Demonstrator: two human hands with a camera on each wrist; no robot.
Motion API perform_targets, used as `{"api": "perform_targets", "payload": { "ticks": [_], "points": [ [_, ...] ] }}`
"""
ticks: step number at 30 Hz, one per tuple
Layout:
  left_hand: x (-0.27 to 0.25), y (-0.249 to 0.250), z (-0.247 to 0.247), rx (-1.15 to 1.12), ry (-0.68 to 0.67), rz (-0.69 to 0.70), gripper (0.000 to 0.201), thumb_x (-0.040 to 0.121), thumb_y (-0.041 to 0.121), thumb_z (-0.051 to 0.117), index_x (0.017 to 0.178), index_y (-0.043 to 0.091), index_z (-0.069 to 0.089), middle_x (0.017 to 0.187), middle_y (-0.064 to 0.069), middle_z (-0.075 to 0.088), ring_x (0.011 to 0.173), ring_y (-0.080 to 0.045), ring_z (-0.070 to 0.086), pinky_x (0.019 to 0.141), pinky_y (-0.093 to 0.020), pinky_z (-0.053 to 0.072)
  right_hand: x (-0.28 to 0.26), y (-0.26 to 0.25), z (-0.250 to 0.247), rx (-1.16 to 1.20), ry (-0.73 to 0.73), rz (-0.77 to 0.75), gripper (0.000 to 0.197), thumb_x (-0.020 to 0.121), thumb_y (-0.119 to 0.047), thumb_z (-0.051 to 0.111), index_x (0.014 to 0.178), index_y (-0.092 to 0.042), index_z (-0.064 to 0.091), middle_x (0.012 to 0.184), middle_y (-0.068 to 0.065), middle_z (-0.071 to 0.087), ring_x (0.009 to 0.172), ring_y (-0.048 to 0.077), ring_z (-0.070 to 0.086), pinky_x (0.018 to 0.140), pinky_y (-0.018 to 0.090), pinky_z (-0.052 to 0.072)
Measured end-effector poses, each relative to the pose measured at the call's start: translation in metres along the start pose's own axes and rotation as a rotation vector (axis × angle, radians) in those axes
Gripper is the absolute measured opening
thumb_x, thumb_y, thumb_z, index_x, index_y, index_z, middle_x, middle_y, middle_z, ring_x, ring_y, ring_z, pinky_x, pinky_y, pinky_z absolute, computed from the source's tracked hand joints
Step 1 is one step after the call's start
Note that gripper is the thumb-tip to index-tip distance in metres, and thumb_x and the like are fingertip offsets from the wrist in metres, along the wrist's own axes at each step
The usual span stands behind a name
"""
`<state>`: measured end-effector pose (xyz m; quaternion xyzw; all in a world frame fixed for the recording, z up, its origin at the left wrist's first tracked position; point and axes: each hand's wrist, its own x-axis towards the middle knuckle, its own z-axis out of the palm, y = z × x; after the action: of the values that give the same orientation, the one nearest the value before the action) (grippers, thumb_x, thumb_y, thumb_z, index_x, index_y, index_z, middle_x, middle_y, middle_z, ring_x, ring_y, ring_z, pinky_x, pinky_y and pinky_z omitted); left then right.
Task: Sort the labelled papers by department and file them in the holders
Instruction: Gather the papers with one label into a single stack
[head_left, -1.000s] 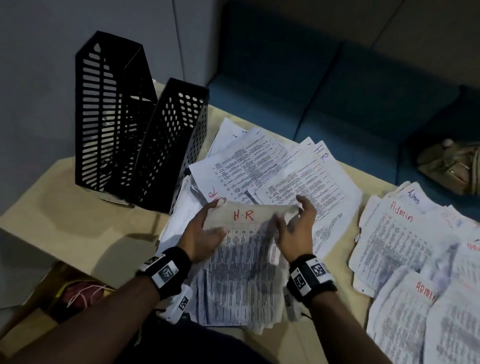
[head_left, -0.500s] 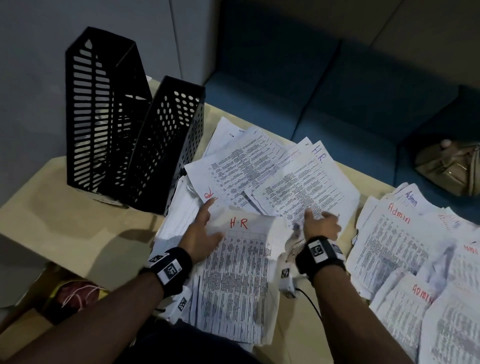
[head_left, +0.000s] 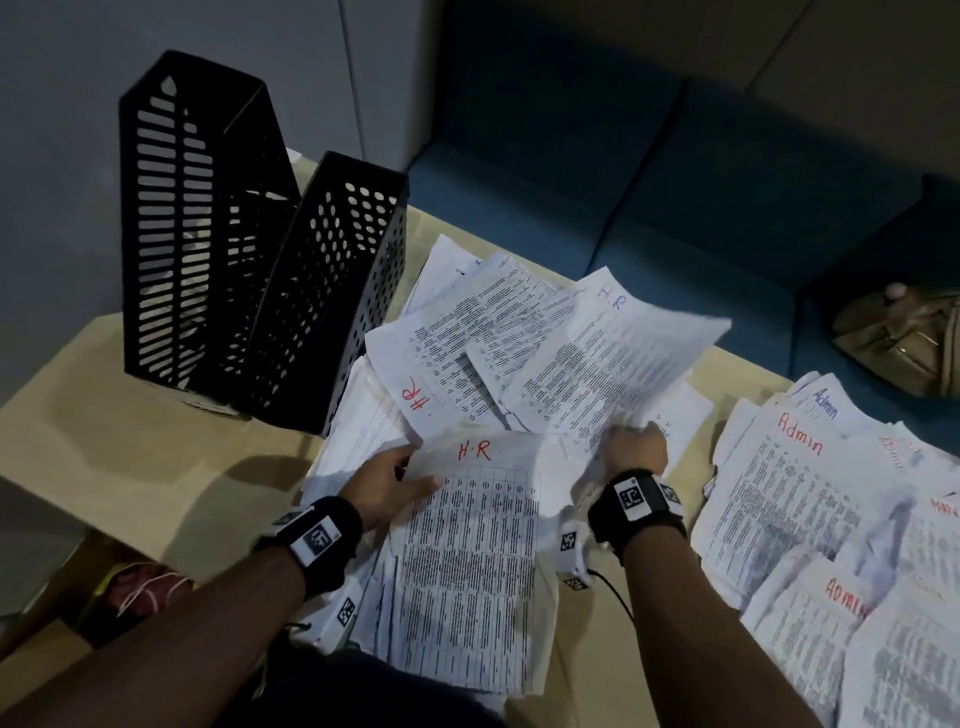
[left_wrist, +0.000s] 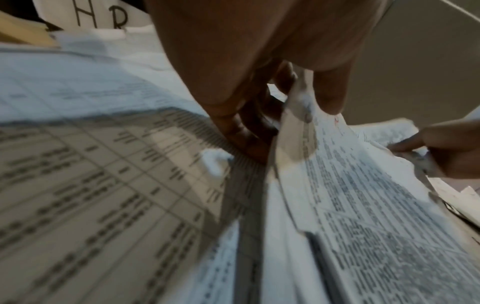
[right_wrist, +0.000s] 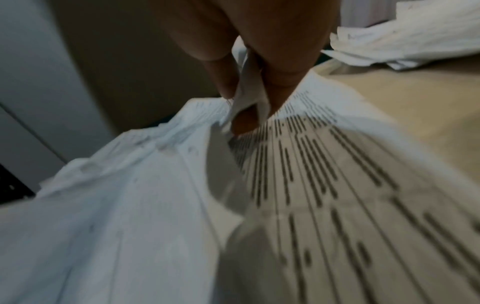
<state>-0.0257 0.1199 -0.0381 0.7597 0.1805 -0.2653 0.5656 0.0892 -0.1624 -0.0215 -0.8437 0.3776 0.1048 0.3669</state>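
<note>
A stack of printed sheets topped by one marked "H.R" in red (head_left: 472, 525) lies in front of me. My left hand (head_left: 395, 480) pinches its top left corner, thumb on top, fingers underneath (left_wrist: 249, 131). My right hand (head_left: 631, 449) pinches the near edge of a sheet marked "H.R" in blue (head_left: 613, 364) and lifts it off the spread of HR papers; its far end is raised. The pinch shows in the right wrist view (right_wrist: 246, 96). Two black mesh holders (head_left: 208, 223) (head_left: 332, 291) stand at the back left. Admin sheets (head_left: 800, 499) lie in a pile on the right.
The beige table (head_left: 130, 431) shows bare to the left of the papers. A dark blue sofa (head_left: 649, 182) runs behind the table, with a tan bag (head_left: 904, 338) on it. A box with red cord (head_left: 140, 587) sits below the table's left edge.
My right hand left the red H.R stack, moved right and took hold of the blue H.R sheet, which now lifts. The left hand stayed on the stack's corner.
</note>
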Motion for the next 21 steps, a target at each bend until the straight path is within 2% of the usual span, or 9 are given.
{"api": "perform_targets", "payload": {
  "ticks": [1, 3, 5, 8, 10, 12, 14, 17, 21],
  "points": [
    [0.000, 0.001, 0.003, 0.017, 0.001, 0.003, 0.030, 0.088, 0.025, 0.069, 0.118, 0.021, 0.063, 0.103, 0.005, 0.071, 0.089, -0.009, 0.067, 0.084, -0.034, 0.056, 0.001, -0.001, -0.008, 0.033, 0.036, -0.028, 0.041, 0.094, -0.017, 0.053, 0.127, 0.006, 0.048, 0.122, 0.024, 0.058, 0.114, 0.038, 0.055, 0.091, 0.036, 0.044],
    [0.002, 0.001, 0.008, 0.037, 0.036, -0.008, 0.022, 0.092, 0.018, 0.062, 0.114, 0.015, 0.064, 0.094, 0.001, 0.071, 0.074, -0.008, 0.065, 0.066, -0.023, 0.054, 0.005, -0.001, -0.025, 0.133, 0.132, -0.067, 0.042, 0.091, -0.022, 0.057, 0.124, 0.005, 0.051, 0.117, 0.023, 0.061, 0.109, 0.038, 0.058, 0.090, 0.039, 0.046],
    [0.003, 0.001, 0.012, -0.021, 0.082, -0.037, 0.020, 0.094, 0.016, 0.058, 0.113, 0.013, 0.063, 0.090, 0.005, 0.069, 0.071, -0.004, 0.062, 0.056, -0.014, 0.047, 0.013, 0.001, -0.040, 0.273, 0.187, -0.053, 0.049, 0.087, -0.026, 0.061, 0.125, 0.003, 0.052, 0.111, 0.020, 0.064, 0.100, 0.035, 0.062, 0.085, 0.039, 0.052],
    [-0.001, 0.002, 0.014, -0.090, 0.111, -0.057, 0.024, 0.095, 0.020, 0.058, 0.118, 0.016, 0.060, 0.099, 0.006, 0.066, 0.086, -0.008, 0.061, 0.063, -0.015, 0.044, 0.025, 0.005, -0.046, 0.400, 0.112, 0.064, 0.069, 0.070, -0.026, 0.064, 0.131, -0.001, 0.047, 0.075, 0.011, 0.064, 0.068, 0.026, 0.061, 0.069, 0.033, 0.051],
    [-0.004, -0.001, 0.012, -0.117, 0.119, -0.047, 0.022, 0.095, 0.020, 0.059, 0.116, 0.022, 0.062, 0.106, 0.009, 0.068, 0.099, -0.013, 0.063, 0.071, -0.016, 0.047, 0.014, 0.002, -0.040, 0.276, -0.014, 0.093, 0.080, 0.065, -0.034, 0.064, 0.133, 0.002, 0.042, 0.101, 0.019, 0.066, 0.088, 0.032, 0.064, 0.080, 0.040, 0.051],
    [-0.006, -0.003, 0.006, -0.126, 0.105, -0.020, 0.022, 0.094, 0.021, 0.057, 0.113, 0.026, 0.067, 0.111, 0.011, 0.070, 0.108, -0.013, 0.064, 0.086, -0.030, 0.053, 0.006, 0.000, -0.024, 0.172, -0.060, 0.077, 0.074, 0.081, -0.030, 0.066, 0.139, 0.005, 0.037, 0.130, 0.023, 0.054, 0.114, 0.038, 0.057, 0.095, 0.040, 0.046],
    [-0.009, -0.006, 0.000, -0.068, 0.105, 0.011, 0.023, 0.094, 0.026, 0.056, 0.115, 0.027, 0.066, 0.112, 0.005, 0.071, 0.105, -0.017, 0.065, 0.093, -0.040, 0.052, -0.001, 0.000, -0.005, 0.129, -0.140, 0.078, 0.071, 0.085, -0.031, 0.064, 0.139, 0.006, 0.038, 0.124, 0.024, 0.059, 0.109, 0.038, 0.061, 0.094, 0.039, 0.049],
    [-0.013, -0.012, -0.009, -0.018, 0.181, -0.031, 0.032, 0.094, 0.031, 0.059, 0.124, 0.019, 0.059, 0.116, 0.000, 0.067, 0.104, -0.021, 0.063, 0.092, -0.035, 0.048, -0.009, -0.005, 0.016, 0.163, -0.177, 0.135, 0.056, 0.085, -0.028, 0.064, 0.128, 0.005, 0.050, 0.111, 0.020, 0.064, 0.098, 0.033, 0.064, 0.079, 0.029, 0.049],
    [-0.018, -0.016, -0.013, 0.040, 0.175, -0.021, 0.032, 0.095, 0.031, 0.059, 0.124, 0.017, 0.057, 0.115, 0.005, 0.064, 0.105, -0.017, 0.061, 0.089, -0.027, 0.044, -0.012, -0.012, 0.025, 0.256, -0.125, 0.126, 0.041, 0.088, -0.016, 0.060, 0.124, 0.001, 0.055, 0.106, 0.017, 0.066, 0.081, 0.026, 0.061, 0.076, 0.021, 0.042]
  ]
}}
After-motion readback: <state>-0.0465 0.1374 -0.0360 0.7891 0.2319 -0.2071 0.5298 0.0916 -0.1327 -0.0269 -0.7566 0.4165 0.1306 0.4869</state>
